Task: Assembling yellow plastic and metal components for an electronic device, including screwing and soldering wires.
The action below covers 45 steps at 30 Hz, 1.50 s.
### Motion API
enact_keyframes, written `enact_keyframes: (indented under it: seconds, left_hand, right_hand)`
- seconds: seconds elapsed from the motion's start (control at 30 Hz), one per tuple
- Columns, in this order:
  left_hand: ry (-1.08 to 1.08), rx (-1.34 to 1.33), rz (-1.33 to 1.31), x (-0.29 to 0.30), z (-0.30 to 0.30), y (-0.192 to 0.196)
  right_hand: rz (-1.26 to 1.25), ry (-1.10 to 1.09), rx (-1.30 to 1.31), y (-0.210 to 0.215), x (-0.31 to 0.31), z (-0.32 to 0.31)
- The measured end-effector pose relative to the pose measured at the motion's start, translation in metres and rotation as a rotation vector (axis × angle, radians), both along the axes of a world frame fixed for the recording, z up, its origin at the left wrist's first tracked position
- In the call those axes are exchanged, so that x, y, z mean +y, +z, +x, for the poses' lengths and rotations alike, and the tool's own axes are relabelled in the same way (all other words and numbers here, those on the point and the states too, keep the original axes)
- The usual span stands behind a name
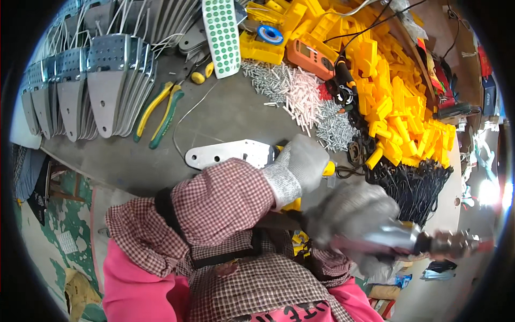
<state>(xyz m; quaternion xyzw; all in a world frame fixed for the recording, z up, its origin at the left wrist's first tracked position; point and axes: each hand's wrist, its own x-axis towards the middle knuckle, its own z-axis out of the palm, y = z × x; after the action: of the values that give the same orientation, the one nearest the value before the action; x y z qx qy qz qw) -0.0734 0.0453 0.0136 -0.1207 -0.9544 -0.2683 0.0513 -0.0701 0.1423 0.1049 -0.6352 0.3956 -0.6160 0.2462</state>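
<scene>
My left hand (pixel 301 161), in a grey knit glove, presses down on a yellow plastic part (pixel 328 169) that sits on a flat metal plate (pixel 220 154) with holes. My right hand (pixel 351 210), also gloved and blurred by motion, grips a silver pneumatic screwdriver (pixel 391 239) with a hose fitting at its right end. The tool's tip is hidden under my left wrist. Checked sleeve covers wrap both forearms.
Stacks of perforated metal plates (pixel 107 75) line the table's far left. Yellow-green pliers (pixel 161 110), a screwdriver (pixel 203 73), piles of screws (pixel 268 80) and white plugs (pixel 303 94), a heap of yellow plastic parts (pixel 397 102), an orange meter (pixel 311 56) and black cable ties (pixel 413 185) surround the work.
</scene>
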Motion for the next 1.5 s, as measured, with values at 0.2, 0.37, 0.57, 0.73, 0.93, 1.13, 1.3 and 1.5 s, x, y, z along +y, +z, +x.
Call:
enact_keyframes:
  seconds: [0.2,0.37,0.57,0.73,0.93,1.13,1.3,1.5]
  left_hand:
    - [-0.014,0.034,0.024,0.003,-0.004,0.0]
    - [-0.039,0.064,-0.028,0.011,-0.004,0.018]
    - [0.059,0.071,0.101,-0.02,0.011,0.017]
    - [-0.078,-0.169,0.329,-0.088,0.034,0.0]
    - [0.007,-0.248,0.374,-0.089,0.044,0.019]
    - [-0.015,-0.116,0.522,-0.087,0.047,0.004]
    - [0.028,-0.064,0.444,-0.09,0.042,0.012]
    - [0.073,-0.133,0.508,-0.085,0.046,0.006]
  right_hand:
    - [-0.088,-0.287,-0.159,-0.006,0.053,0.011]
    - [0.011,-0.247,-0.051,0.002,0.035,-0.001]
    - [0.029,0.0,0.326,0.059,0.012,-0.032]
    - [0.089,-0.742,-0.137,0.015,-0.003,-0.041]
    - [-0.069,-0.678,-0.361,-0.005,-0.028,-0.029]
    - [0.13,-0.145,-0.125,-0.001,-0.025,-0.073]
    - [0.139,-0.451,-0.339,0.001,-0.031,-0.043]
    - [-0.26,-1.006,-0.984,0.012,0.028,-0.034]
